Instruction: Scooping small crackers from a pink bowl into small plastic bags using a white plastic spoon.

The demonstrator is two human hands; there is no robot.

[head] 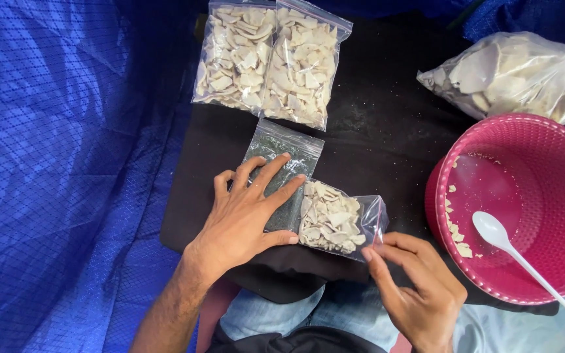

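While the left hand (246, 216) is pressing flat on the half-filled zip bag (318, 206) mid-counter, the right hand (416, 284) is pinching its near-right corner. Sealing step seemingly; next calls for sliding along the zip. Filled bags (266, 62) lying far.

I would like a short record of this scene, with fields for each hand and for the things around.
left hand: flat on empty clear bag
right hand: pinching open end of half-filled bag
filled bags: two, side by side, at far edge of black cloth
pink basket: right side, white spoon and few chips inside
large bag: behind basket
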